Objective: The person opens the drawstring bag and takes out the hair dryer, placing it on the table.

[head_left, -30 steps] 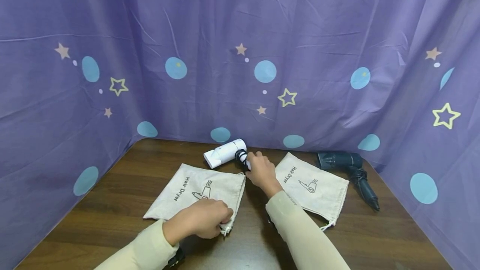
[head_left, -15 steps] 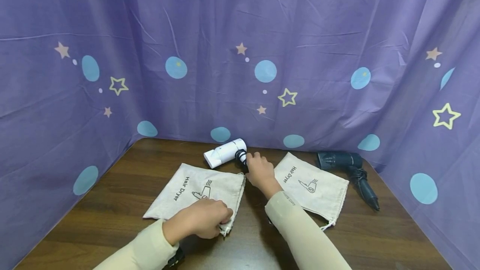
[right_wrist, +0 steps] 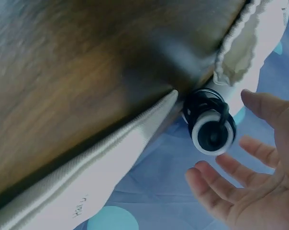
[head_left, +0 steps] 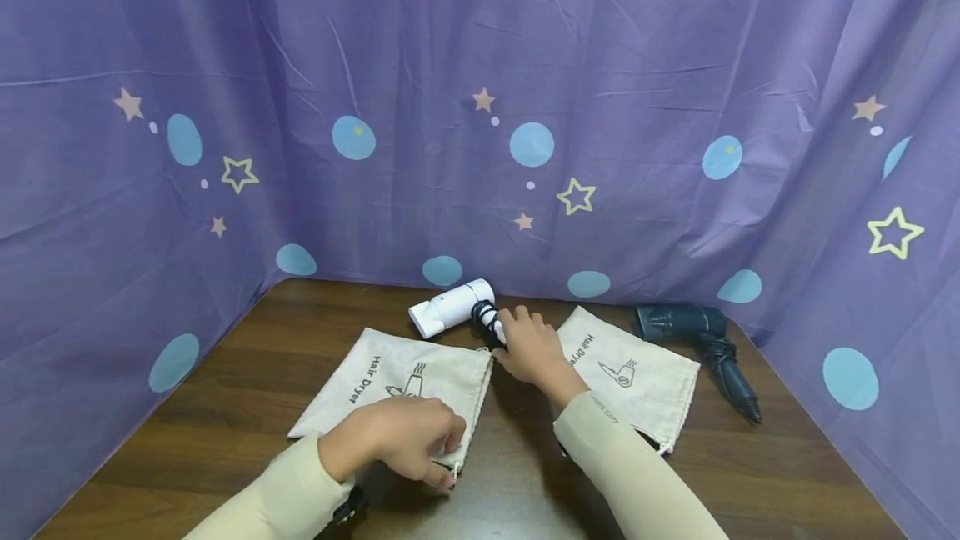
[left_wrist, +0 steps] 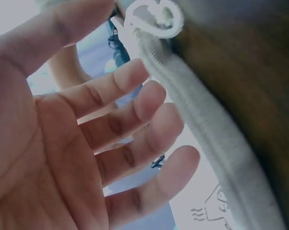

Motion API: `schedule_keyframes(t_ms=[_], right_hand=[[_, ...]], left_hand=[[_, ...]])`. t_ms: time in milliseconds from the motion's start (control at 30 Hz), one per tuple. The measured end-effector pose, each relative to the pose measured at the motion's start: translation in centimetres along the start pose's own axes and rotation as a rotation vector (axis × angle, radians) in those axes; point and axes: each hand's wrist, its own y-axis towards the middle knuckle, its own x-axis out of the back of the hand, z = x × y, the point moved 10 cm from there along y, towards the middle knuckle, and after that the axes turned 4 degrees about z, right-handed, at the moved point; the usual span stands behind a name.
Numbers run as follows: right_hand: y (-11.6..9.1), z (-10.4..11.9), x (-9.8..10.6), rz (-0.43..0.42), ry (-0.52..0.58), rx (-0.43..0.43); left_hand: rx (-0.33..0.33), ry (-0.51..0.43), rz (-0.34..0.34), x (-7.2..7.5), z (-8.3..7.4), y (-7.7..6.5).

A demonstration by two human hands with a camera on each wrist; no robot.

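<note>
In the head view, my left hand (head_left: 405,438) is over the lower right part of the left cloth bag (head_left: 435,361), which is printed "Hair Dryer". Its thumb stands apart from the loosely bent fingers (left_wrist: 130,129), close to the bag's hem (left_wrist: 206,134) and white drawstring loop (left_wrist: 156,21) in the left wrist view. At the back lies a white hair dryer (head_left: 450,308), black cord (right_wrist: 197,103) wound round its handle. My right hand (head_left: 532,348) is right beside the handle end (right_wrist: 212,133), fingers spread and holding nothing in the right wrist view.
A second printed cloth bag (head_left: 645,382) lies right of centre, partly behind the right forearm. Beyond it rests a dark hair dryer (head_left: 678,322), cord wrapped at its handle. A purple curtain (head_left: 637,107) closes off the wooden table's (head_left: 225,390) back and sides.
My left hand has let go of the left bag's edge, its thumb now apart from the fingers. The right hand has come off the white hair dryer's handle, slightly rightward. Both hair dryers stay put.
</note>
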Motion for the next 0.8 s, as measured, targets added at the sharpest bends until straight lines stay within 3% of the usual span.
schedule_keyframes(t_ms=[167, 533, 800], right_hand=[[-0.6, 0.4, 1.4, -0.085, -0.015, 0.041], [-3.2, 0.8, 4.6, -0.229, 0.037, 0.128], [-5.9, 0.1, 4.9, -0.276, 0.045, 0.174]], left_hand=[[0.002, 0.008, -0.088, 1.7, 0.5, 0.3], [0.004, 0.228, -0.41, 5.8, -0.1, 0.9], [-0.075, 0.252, -0.635, 7.2, -1.1, 0.8]])
